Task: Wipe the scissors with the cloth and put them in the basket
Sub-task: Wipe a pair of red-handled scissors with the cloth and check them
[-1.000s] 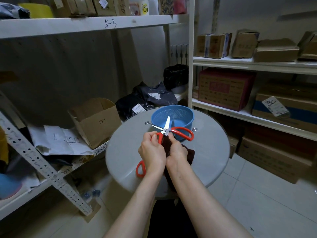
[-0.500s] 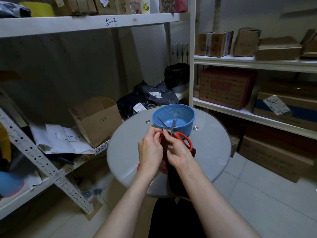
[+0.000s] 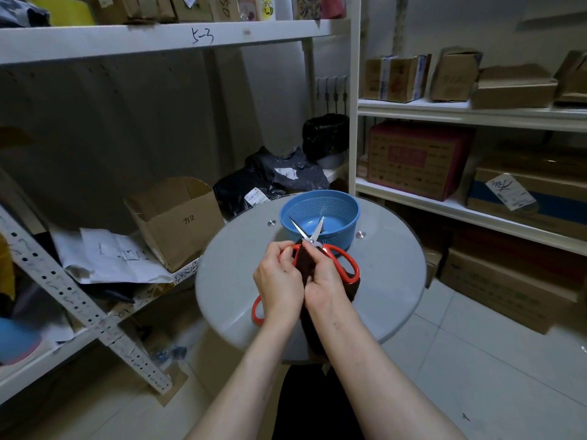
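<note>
Red-handled scissors (image 3: 341, 258) are held above the round grey table (image 3: 390, 281), blades spread and pointing toward the blue basket (image 3: 336, 206). My left hand (image 3: 278, 281) grips one red handle, whose loop shows below the hand. My right hand (image 3: 324, 281) holds a dark brown cloth (image 3: 354, 285) pressed against the scissors near the pivot. The cloth hangs down behind my right wrist. The basket stands at the table's far side with nothing in it.
An open cardboard box (image 3: 178, 220) and loose papers (image 3: 111, 255) sit on the low shelf at left. Dark plastic bags (image 3: 273, 182) lie behind the table. Shelves with cartons (image 3: 419, 160) line the right wall; tiled floor (image 3: 476, 360) lies below.
The blades, spread wide a second ago, narrowed and now stand spread again in a V. My right hand has slid the cloth along the scissors near the pivot.
</note>
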